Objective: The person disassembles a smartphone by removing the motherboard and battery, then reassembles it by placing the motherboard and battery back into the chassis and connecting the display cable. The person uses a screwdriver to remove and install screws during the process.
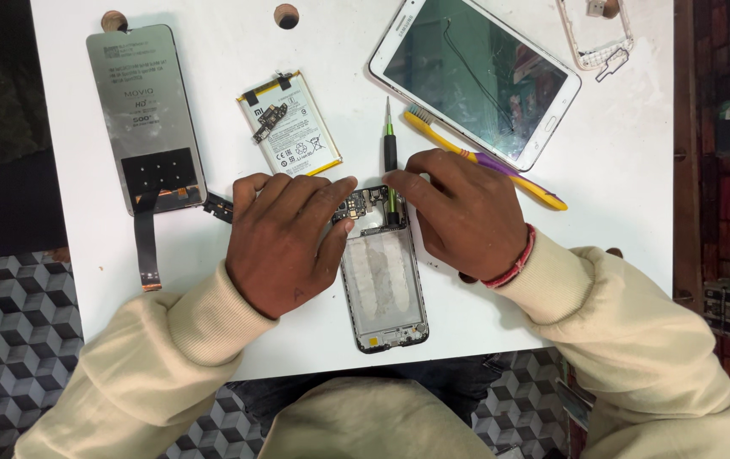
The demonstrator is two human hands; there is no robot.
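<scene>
Battery (290, 124) left of screwdriver (390, 149)

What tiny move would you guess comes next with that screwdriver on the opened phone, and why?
Probably a small twist of the screwdriver. The right hand holds its tip down on the circuit board at the top of the opened phone frame, while the left hand steadies that end.

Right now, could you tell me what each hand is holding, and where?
Both the left hand and right hand grip the phone frame at its top end.
</scene>
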